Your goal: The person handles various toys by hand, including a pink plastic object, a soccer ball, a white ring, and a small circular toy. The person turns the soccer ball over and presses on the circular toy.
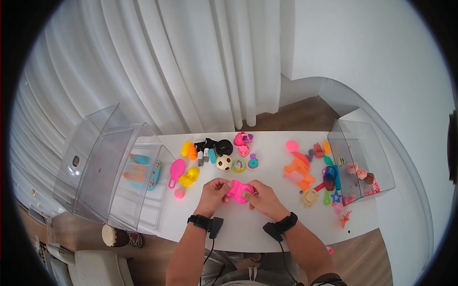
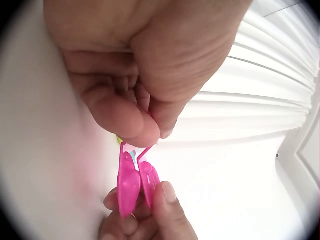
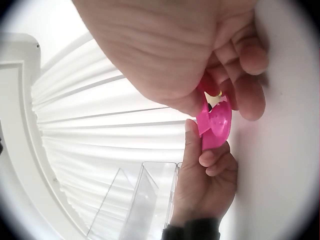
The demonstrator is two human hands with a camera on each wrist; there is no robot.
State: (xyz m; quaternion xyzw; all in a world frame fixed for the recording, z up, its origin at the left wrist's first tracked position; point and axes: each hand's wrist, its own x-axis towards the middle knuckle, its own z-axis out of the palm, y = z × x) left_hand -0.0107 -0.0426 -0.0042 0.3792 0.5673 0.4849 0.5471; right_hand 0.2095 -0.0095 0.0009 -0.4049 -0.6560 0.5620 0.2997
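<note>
A bright pink plastic toy (image 1: 240, 192) is held between both hands above the white table, near its front edge. In the left wrist view the pink toy (image 2: 129, 184) looks like two thin parts that meet at the top and spread apart below. The left hand (image 1: 214, 197) pinches its left side between thumb and fingers. On the other side, the right hand (image 1: 267, 200) grips it with thumb and fingers. The right wrist view shows the pink toy (image 3: 217, 125) with a rounded, hollow part; what lies inside cannot be made out.
Clear drawers (image 1: 143, 190) holding brushes stand at the left. Behind the hands lie a football (image 1: 224, 162), a black bowl (image 1: 224, 147), a pink spoon-like toy (image 1: 177, 169) and yellow pieces (image 1: 190, 177). Orange toys (image 1: 299, 170) and a clear box (image 1: 367, 157) are at the right.
</note>
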